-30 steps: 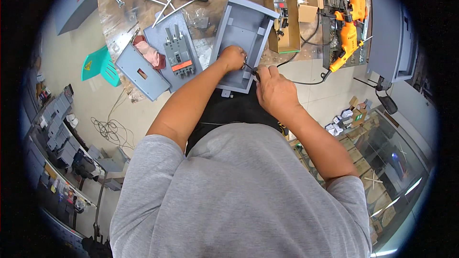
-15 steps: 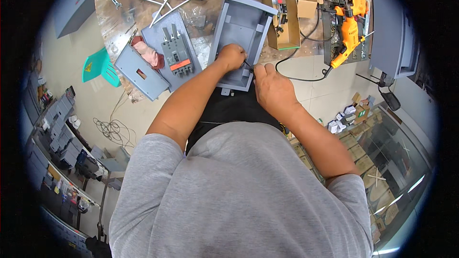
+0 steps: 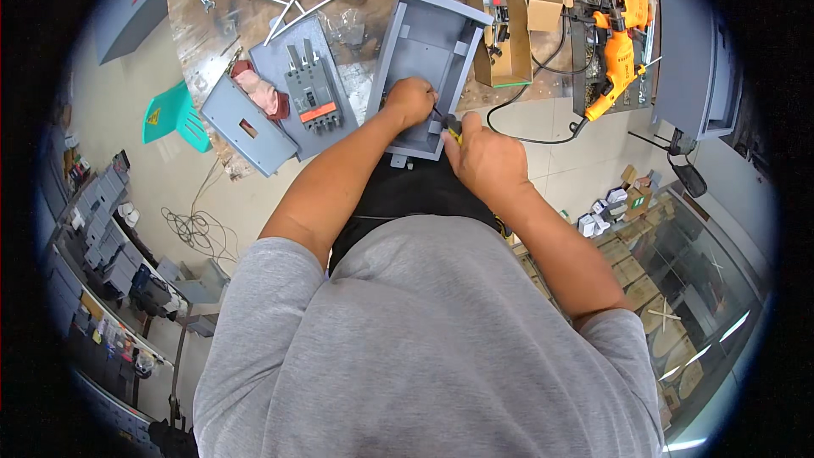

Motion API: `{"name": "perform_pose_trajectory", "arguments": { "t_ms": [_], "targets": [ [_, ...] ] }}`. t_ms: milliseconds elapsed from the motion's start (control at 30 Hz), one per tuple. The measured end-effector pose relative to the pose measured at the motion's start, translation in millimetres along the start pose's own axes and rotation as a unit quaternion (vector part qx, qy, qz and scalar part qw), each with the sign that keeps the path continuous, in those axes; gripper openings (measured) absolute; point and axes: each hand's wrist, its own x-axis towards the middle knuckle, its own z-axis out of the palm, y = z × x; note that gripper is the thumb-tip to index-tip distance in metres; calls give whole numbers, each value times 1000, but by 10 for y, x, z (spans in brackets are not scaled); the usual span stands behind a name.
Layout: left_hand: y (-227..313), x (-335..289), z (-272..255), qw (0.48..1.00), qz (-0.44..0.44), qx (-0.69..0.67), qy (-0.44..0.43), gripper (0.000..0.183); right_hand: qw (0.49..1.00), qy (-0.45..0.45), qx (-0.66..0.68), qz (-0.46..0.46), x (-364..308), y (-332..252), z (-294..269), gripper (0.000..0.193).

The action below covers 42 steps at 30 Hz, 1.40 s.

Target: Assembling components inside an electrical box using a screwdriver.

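Grey enclosure box (image 3: 428,51), open, lying upper centre on the workbench (image 3: 199,42). Left hand (image 3: 410,100) resting inside it, fingers curled together. Right hand (image 3: 483,157) gripping a screwdriver (image 3: 447,122) at its near edge. Breaker plate (image 3: 309,89) lying left; orange drill (image 3: 617,51) sitting upper right.

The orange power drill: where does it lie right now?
In the head view, the orange power drill lies at the upper right on the workbench, right of the open cardboard box.

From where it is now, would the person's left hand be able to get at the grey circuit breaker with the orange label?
Probably yes. The left hand rests inside the open grey metal box, and the grey circuit breaker lies just to its left on a grey plate, with nothing between them.
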Motion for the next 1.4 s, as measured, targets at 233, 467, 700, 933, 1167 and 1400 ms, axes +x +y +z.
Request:
{"name": "perform_pose_trajectory", "arguments": {
  "t_ms": [233,467,700,933,1167,1400],
  "targets": [
    [-26,5,2,1000,-3,15,1,30,991,94,-60,-78,61,108,18,41],
    [-31,20,11,1000,3,-13,17,30,999,-32,3,23,76,47,-143,38],
    [-89,60,55,999,26,8,17,31,996,-6,-53,-66,120,60,14,38],
    [-86,61,60,999,34,18,27,30,991,-127,-26,-11,241,74,-281,33],
    [-60,119,163,1000,12,-10,18,29,990,-122,-39,-65,334,268,162,30],
    [-9,138,204,1000,-1,-15,8,29,988,-149,13,-25,431,251,-93,34]
  ]
}}
